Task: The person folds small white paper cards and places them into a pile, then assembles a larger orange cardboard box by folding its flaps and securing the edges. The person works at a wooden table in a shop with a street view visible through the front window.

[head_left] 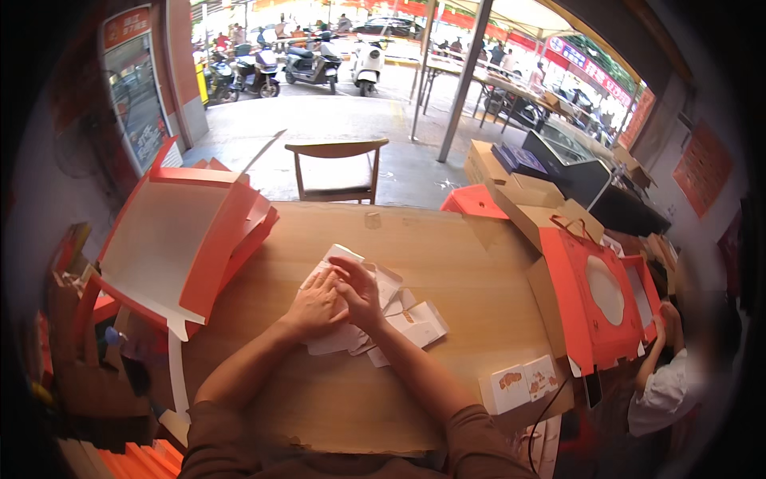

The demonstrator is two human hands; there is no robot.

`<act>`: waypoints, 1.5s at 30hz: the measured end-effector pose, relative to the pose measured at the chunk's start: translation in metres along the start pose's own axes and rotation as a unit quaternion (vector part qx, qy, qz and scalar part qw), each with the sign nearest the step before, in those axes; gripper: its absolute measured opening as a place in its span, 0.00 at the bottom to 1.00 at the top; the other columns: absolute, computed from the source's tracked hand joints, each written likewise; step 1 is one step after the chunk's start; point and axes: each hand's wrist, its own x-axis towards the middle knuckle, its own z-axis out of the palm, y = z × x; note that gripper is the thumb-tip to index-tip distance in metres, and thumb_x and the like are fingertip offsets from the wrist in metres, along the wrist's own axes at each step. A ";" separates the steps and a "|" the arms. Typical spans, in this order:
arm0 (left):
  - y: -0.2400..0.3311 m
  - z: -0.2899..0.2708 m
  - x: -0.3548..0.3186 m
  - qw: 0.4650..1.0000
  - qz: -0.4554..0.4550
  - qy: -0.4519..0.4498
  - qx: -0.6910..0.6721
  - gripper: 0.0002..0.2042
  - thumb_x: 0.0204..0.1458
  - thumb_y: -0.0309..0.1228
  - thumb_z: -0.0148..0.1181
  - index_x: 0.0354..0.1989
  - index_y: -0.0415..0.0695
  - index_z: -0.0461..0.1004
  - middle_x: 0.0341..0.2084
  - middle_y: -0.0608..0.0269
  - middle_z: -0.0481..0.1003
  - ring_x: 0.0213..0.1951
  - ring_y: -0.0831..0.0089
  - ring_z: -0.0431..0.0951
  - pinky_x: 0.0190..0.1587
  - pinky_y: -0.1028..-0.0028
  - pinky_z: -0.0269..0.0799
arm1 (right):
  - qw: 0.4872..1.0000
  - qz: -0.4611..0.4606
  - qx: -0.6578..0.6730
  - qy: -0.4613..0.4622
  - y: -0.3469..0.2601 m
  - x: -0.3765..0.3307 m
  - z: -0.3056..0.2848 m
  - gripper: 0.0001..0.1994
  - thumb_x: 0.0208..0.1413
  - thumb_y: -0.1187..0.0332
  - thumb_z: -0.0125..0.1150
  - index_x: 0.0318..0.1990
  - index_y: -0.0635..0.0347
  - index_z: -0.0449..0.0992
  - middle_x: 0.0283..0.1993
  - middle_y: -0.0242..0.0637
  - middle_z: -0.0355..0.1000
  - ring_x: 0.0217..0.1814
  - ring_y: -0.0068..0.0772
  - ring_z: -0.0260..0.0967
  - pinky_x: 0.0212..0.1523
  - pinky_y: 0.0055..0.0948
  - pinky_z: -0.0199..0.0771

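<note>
My left hand [316, 310] lies flat over a folded white paper carton [341, 251], its fingers stretched out and pressed on the card. Beside it, my right hand [361, 294] is cupped, with fingers apart and its fingertips close to the left hand's fingers; nothing shows in its grasp. Several more flat white cartons [421, 326] lie in a loose pile under and to the right of my hands, one with a small orange mark. The part of the carton beneath my palms is hidden.
A large red-and-white box [163, 231] stands open at the table's left. On the right are a red box with a round window [558, 279], brown cardboard [531, 199] and printed white cards [509, 389]. A co-worker's hand [673, 323] is near the red box. A chair [337, 168] stands beyond the wooden table [471, 279].
</note>
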 end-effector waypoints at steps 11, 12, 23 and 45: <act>0.025 -0.052 -0.005 0.977 0.066 0.203 0.005 0.12 0.43 0.30 0.66 0.37 0.39 0.79 0.38 0.50 0.81 0.37 0.49 0.83 0.41 0.56 0.80 | 0.996 0.072 0.048 0.031 0.050 0.013 0.002 0.27 0.70 0.72 0.45 0.75 0.67 0.61 0.74 0.48 0.64 0.78 0.41 0.59 0.78 0.37 0.56; 0.046 -0.063 -0.001 0.954 0.109 0.281 0.007 0.10 0.43 0.30 0.66 0.34 0.40 0.79 0.35 0.52 0.81 0.34 0.50 0.82 0.38 0.57 0.79 | 0.996 0.072 0.043 0.035 0.049 0.012 0.000 0.27 0.70 0.70 0.45 0.75 0.66 0.61 0.74 0.48 0.64 0.79 0.42 0.59 0.78 0.38 0.56; 0.290 -0.116 0.054 0.942 0.264 0.142 -0.149 0.21 0.48 0.45 0.74 0.45 0.44 0.79 0.31 0.56 0.77 0.32 0.57 0.82 0.37 0.62 0.79 | 0.926 0.201 0.302 0.107 0.020 0.014 -0.021 0.32 0.69 0.55 0.53 0.76 0.60 0.62 0.73 0.51 0.64 0.76 0.40 0.61 0.75 0.37 0.61; 0.116 -0.080 0.061 0.753 0.086 0.352 -0.549 0.50 0.57 0.56 0.66 0.78 0.41 0.46 0.65 0.51 0.64 0.61 0.60 0.71 0.62 0.60 0.68 | 0.983 0.097 0.154 0.021 0.053 0.020 -0.020 0.28 0.76 0.52 0.41 0.75 0.60 0.62 0.68 0.41 0.69 0.73 0.33 0.64 0.72 0.35 0.63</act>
